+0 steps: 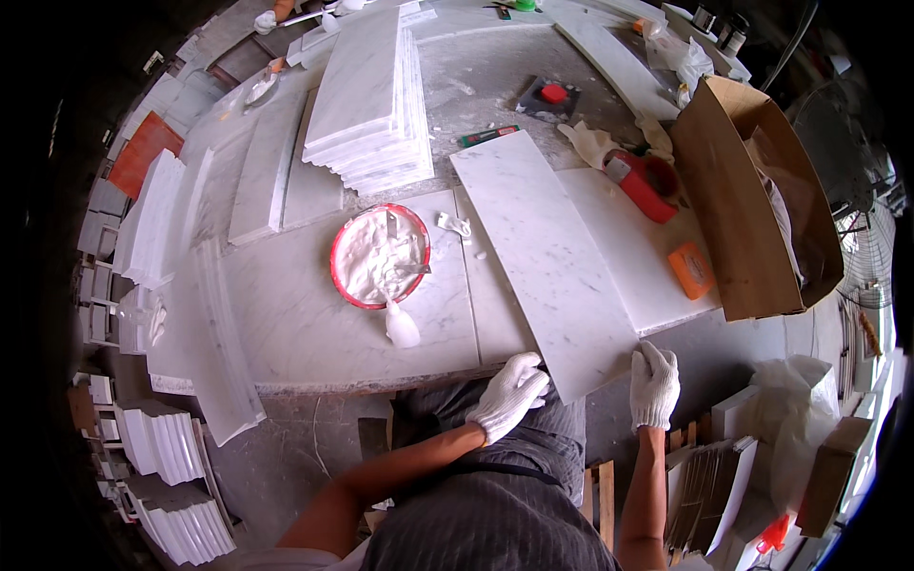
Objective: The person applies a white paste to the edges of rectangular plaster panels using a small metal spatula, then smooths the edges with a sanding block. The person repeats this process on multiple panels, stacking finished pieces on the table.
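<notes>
A long white marble slab (547, 257) with grey veins lies slantwise on the table, its near end jutting past the front edge. My left hand (511, 398), in a white knit glove, is closed at the slab's left edge near that end. At the near right corner, my gloved right hand (655, 385) has its fingers bent in against the slab; the fingertips are partly hidden. Left of the slab stands a red-rimmed tub (367, 252) of white paste with a scraper (411, 270) stuck in it. A white squeeze bottle (402, 325) lies against its near rim.
A tall stack of marble slabs (362, 105) rises behind the tub. On the right are a red tape dispenser (647, 190), an orange box (690, 270) and a large cardboard box (709, 209). Thin strips (224, 352) overhang the table's left front. A fan (866, 247) stands far right.
</notes>
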The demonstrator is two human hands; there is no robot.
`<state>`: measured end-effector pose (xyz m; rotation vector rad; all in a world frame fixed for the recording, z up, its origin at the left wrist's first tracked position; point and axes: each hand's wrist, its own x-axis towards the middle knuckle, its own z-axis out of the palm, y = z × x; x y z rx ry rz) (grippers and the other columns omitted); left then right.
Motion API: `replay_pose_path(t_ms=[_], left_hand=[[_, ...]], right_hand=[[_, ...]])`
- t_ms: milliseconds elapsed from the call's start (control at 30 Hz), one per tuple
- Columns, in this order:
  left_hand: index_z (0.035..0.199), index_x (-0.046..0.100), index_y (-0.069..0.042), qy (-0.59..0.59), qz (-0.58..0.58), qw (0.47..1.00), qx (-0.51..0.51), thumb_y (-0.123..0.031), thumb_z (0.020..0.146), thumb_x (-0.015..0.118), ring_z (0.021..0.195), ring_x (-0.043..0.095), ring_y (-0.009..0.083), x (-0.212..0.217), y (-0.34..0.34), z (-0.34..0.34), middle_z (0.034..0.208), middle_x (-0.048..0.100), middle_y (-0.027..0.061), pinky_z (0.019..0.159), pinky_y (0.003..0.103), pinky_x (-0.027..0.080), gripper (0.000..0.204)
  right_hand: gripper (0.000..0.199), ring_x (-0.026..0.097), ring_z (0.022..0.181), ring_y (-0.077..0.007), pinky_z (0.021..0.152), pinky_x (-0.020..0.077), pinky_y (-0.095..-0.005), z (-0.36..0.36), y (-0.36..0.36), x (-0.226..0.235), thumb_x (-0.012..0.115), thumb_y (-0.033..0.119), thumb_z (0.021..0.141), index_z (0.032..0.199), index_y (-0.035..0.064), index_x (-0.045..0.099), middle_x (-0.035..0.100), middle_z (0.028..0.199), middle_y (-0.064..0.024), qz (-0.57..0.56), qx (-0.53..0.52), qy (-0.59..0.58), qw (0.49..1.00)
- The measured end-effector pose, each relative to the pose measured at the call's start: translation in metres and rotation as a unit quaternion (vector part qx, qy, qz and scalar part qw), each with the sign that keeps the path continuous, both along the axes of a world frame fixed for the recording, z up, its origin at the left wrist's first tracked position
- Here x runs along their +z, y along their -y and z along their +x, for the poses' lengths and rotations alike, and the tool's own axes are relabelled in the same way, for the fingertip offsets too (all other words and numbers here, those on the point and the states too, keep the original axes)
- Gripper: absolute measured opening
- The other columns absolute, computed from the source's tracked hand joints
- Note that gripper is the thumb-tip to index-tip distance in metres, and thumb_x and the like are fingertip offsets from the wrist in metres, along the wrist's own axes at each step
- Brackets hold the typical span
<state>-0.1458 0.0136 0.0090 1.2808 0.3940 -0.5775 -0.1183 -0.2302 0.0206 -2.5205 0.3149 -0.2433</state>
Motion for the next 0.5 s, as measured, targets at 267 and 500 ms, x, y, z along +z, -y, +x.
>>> replay_pose_path(t_ms=[267,500], left_hand=[[0.103,0.051,-0.003,-0.034,0.067,0.997,0.000,-0.024,0.094,0.068,0.071,0.061,0.0110,0.002,0.008,0.012,0.090,0.063,0.0067,0.061,0.027,0.053,0.029],[0.104,0.051,-0.003,-0.064,0.035,0.995,0.065,-0.029,0.091,0.072,0.073,0.059,0.0101,0.002,0.010,0.010,0.087,0.060,0.0051,0.059,0.026,0.052,0.036]], right_hand=[[0.017,0.066,0.078,-0.0312,0.073,0.0531,-0.0407,-0.017,-0.013,0.002,0.070,0.021,0.085,0.095,0.0068,0.072,0.066,0.090,-0.0132,0.037,-0.028,-0.007,0.999],[0.018,0.063,0.073,-0.0305,0.069,0.0502,-0.0381,-0.014,0.005,-0.004,0.070,0.021,0.087,0.085,0.0028,0.069,0.063,0.081,-0.0140,0.121,-0.011,-0.020,0.992]])
